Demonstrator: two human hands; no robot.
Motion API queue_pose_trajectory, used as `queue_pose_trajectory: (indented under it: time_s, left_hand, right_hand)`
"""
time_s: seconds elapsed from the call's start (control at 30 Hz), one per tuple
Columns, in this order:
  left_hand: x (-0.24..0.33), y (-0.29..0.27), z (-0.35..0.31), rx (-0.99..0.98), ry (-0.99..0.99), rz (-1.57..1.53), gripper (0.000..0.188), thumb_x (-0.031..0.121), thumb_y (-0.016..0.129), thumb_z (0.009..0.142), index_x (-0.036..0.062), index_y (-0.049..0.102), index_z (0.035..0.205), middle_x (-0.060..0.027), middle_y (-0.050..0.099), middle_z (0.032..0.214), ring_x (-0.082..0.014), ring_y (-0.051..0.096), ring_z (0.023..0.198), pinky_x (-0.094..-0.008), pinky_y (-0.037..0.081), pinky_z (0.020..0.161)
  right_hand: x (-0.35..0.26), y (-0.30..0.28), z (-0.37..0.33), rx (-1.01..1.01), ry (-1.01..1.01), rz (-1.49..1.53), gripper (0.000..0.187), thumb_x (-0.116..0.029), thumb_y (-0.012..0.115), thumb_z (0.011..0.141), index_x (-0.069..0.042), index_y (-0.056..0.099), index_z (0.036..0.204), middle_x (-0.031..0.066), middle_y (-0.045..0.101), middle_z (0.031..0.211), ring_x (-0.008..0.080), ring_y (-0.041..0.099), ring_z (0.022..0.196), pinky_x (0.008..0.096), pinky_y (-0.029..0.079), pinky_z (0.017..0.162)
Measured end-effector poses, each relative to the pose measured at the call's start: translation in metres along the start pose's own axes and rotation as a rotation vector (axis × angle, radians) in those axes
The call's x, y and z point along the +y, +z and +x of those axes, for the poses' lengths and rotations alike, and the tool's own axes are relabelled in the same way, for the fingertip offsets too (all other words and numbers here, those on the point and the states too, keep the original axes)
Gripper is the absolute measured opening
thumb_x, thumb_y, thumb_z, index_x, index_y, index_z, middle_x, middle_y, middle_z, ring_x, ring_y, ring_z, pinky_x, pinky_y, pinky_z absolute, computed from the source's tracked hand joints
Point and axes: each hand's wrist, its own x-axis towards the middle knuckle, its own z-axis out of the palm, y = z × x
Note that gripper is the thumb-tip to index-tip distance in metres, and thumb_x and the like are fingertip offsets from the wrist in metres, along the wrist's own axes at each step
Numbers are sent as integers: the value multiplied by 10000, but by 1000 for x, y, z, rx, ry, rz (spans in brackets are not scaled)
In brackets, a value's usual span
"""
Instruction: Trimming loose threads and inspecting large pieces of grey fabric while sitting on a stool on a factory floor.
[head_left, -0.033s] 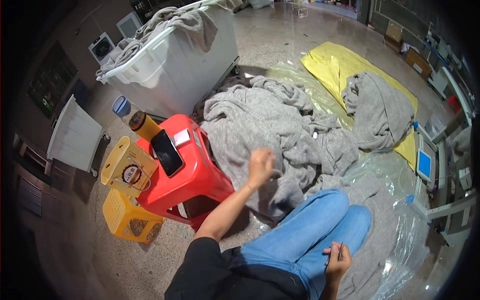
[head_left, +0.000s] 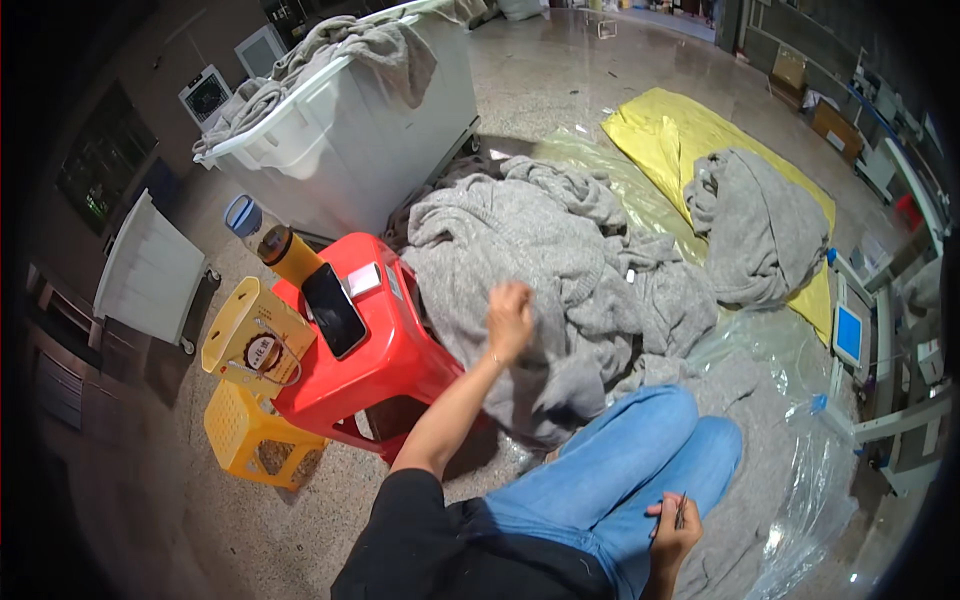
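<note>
My left hand (head_left: 511, 318) is over a large heap of grey knitted fabric (head_left: 490, 225) in front of me. Its fingers are curled together, and whatever they hold, if anything, cannot be made out. Beside my blue-jeaned knee, my right hand (head_left: 676, 535) is closed around a small, thin, dark pointed tool (head_left: 681, 511), perhaps tweezers or thread snips. More grey knit (head_left: 750, 460) lies flat under and beside my legs, partly on clear plastic sheeting (head_left: 800, 500).
To my left stands a red plastic stool (head_left: 390, 345) with a phone (head_left: 334, 310), a small white box (head_left: 364, 279) and a bottle (head_left: 285, 252). A yellow bag (head_left: 260, 335) rests on a yellow stool (head_left: 240, 430). Behind is a white wheeled bin (head_left: 350, 130); a yellow sheet (head_left: 655, 125) bears more knit.
My left hand has shifted slightly left and away from me over the heap. My right hand stays beside my knee with the small tool, dipping very slightly.
</note>
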Motion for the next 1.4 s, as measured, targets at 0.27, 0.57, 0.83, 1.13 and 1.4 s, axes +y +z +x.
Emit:
queue_pose_trajectory:
  time_s: [0.27,0.57,0.83,1.13,1.4]
  left_hand:
    - [-59,16,130,-277,67,526,269,47,515,817,150,630,1037,-91,334,1406,-282,511,1042,-447,397,915]
    - [-36,32,168,-866,233,798,216,239,606,738,98,691,878,-109,681,861,-277,646,843,-462,418,903]
    - [226,-51,239,-1048,-329,-1066,167,189,601,859,26,608,894,-66,624,797,-138,583,650,-302,487,568]
    - [425,-160,308,-921,708,-1915,234,211,348,963,42,510,951,-106,613,913,-235,601,869,-395,491,820]
    - [384,-239,273,-683,385,-1928,177,95,437,916,10,571,996,-138,632,949,-279,609,878,-374,483,808]
  right_hand:
    - [57,-20,-12,-1,65,-67,218,-208,551,919,-4,613,963,42,609,743,118,518,670,241,442,635]
    - [29,-12,1,-52,242,-52,275,-213,534,931,28,580,1056,78,608,860,126,535,733,250,458,670]
    - [-58,105,78,147,-216,471,111,-47,571,865,-4,555,967,91,661,885,31,464,516,175,324,398]
    - [-157,63,171,666,-768,102,812,-67,789,659,-44,331,1329,116,437,1280,218,464,1136,311,426,897]
    - [-176,-150,132,519,-779,-54,453,-53,606,728,19,542,1170,48,608,1033,119,549,921,247,438,826]
